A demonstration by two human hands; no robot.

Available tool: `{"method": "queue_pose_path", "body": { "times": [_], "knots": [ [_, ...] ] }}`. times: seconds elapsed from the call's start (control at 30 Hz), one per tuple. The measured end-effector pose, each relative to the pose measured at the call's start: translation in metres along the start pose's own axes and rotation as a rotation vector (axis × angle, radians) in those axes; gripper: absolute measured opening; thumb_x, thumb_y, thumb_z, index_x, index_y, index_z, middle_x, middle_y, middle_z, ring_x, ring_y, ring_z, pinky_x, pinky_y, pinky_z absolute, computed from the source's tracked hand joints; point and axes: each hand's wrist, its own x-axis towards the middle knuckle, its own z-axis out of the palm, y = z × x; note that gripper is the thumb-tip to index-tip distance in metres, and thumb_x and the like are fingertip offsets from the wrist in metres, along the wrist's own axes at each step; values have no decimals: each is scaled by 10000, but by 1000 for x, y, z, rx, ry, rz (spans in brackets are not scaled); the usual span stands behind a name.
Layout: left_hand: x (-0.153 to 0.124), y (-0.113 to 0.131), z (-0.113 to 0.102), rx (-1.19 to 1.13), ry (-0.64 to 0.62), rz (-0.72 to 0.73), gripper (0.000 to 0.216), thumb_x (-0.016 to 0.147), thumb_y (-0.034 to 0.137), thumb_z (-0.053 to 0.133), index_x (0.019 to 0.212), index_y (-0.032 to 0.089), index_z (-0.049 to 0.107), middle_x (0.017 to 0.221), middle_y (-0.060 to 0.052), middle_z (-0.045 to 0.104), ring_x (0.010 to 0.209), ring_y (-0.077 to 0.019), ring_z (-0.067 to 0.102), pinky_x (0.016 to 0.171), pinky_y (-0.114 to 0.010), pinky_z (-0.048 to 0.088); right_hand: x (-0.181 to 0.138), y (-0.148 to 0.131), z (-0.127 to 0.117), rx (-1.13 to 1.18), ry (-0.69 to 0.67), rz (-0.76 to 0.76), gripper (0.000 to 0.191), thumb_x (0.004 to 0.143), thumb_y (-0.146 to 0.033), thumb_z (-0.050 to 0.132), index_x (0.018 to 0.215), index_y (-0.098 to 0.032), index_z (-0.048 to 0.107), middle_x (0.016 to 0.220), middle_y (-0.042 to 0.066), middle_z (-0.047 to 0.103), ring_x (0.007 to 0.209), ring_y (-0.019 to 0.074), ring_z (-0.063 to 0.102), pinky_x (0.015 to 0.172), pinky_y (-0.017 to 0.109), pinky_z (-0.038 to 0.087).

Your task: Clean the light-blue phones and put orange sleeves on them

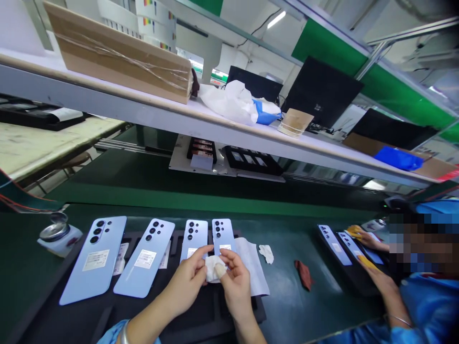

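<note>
My left hand (188, 277) and my right hand (234, 282) meet over a black foam tray (186, 310), both closed on a small folded white cloth (215, 268). Behind them lie two light blue phones, camera side up: one phone (195, 235) behind my left fingers, another phone (221, 229) behind my right fingers, their lower parts hidden. Two more blue phones with white labels, a phone (143, 272) and a larger-looking phone (84, 279), rest tilted on the tray to the left. A white sheet (253, 267) lies beside my right hand.
A metal-topped dispenser bottle (59, 236) stands at the left. On the green bench (283, 306) lie a crumpled white scrap (266, 253) and a reddish-brown cloth (303, 275). At right, a co-worker's hands (380, 274) touch phones on another tray. A shelf (222, 125) crosses overhead.
</note>
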Motion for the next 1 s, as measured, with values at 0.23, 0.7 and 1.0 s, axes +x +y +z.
{"method": "queue_pose_path", "body": {
  "times": [0.23,0.7,1.0],
  "knots": [
    [0,11,3,-239,-112,-161,269,764,324,604,983,181,541,659,24,609,566,-151,608,577,-272,489,6,-8,-7,342,13,305,345,601,-247,860,899,-173,704,699,0,692,584,129,615,566,221,477],
    [2,19,-2,-536,-124,-273,94,597,96,586,601,152,511,625,8,538,574,-100,483,536,-204,359,7,-10,-14,376,-46,342,405,722,-477,786,987,-180,712,771,32,676,683,164,612,635,263,498],
    [7,7,-6,-182,-59,-173,319,773,364,693,997,181,559,682,43,551,579,-112,485,543,-219,334,-4,2,-12,-4,59,17,357,719,-307,810,1032,-206,669,861,30,700,744,173,634,675,262,515]
  ]
}}
